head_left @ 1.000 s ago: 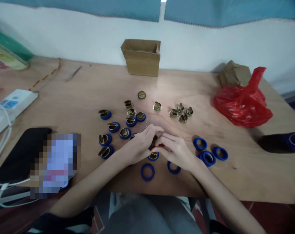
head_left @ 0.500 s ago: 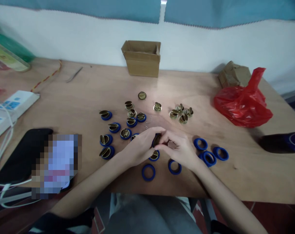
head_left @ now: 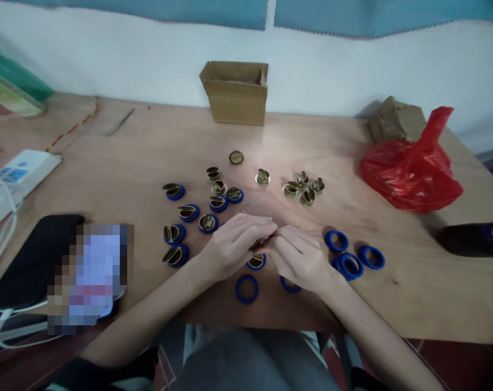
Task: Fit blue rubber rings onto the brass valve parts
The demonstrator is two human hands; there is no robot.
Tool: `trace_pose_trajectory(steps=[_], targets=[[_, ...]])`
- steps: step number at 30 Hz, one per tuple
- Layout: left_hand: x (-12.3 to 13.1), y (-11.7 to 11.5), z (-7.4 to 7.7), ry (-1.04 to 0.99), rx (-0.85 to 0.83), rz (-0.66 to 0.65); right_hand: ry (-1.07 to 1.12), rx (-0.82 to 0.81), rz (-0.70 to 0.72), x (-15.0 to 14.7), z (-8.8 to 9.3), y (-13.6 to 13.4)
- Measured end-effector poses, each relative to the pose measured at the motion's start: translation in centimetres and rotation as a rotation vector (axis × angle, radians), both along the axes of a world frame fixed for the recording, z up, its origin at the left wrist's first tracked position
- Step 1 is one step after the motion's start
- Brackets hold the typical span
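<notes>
My left hand (head_left: 235, 241) and my right hand (head_left: 299, 252) meet fingertip to fingertip over the front middle of the table. Pinched between them is a round brass-coloured piece with a flap (head_left: 263, 240), mostly covered by the fingers. Just under the hands lies a brass piece seated in a blue ring (head_left: 256, 263). A bare blue ring (head_left: 238, 295) rests nearer the front edge, and another blue ring (head_left: 287, 288) is partly hidden by my right hand. Left of my left hand sit several brass pieces in blue rings (head_left: 175, 255). Thin curved wires (head_left: 250, 200) lie beyond the fingers.
Several brass pieces without rings (head_left: 307, 196) stand farther back. Several loose blue rings (head_left: 372, 267) lie at right, near a red plastic bag (head_left: 411, 176) and a dark bottle (head_left: 470, 240). A cardboard box (head_left: 238, 103) stands by the wall; phones (head_left: 38, 255) and cables are left.
My right hand has turned so its fingers curl over the brass piece, which shows less now. Both hands stay together, and the view has shifted slightly.
</notes>
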State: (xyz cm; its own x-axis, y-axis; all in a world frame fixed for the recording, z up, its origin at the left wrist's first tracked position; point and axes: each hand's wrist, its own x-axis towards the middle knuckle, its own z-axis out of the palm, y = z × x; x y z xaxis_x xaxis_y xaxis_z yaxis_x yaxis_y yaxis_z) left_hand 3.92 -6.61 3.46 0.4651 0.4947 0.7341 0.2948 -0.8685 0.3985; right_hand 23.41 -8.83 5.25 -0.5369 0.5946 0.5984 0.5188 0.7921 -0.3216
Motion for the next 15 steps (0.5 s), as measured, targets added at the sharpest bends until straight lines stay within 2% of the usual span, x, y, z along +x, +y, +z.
trace_pose_trajectory(steps=[7,15], targets=[[0.09,-0.03,-0.4,-0.031,0.052,-0.036,-0.003,0.079,-0.04,-0.43,0.03,-0.19],[-0.08,-0.29,-0.28,-0.012,0.052,-0.044,0.002,0.047,-0.036,-0.44,0.31,-0.33]])
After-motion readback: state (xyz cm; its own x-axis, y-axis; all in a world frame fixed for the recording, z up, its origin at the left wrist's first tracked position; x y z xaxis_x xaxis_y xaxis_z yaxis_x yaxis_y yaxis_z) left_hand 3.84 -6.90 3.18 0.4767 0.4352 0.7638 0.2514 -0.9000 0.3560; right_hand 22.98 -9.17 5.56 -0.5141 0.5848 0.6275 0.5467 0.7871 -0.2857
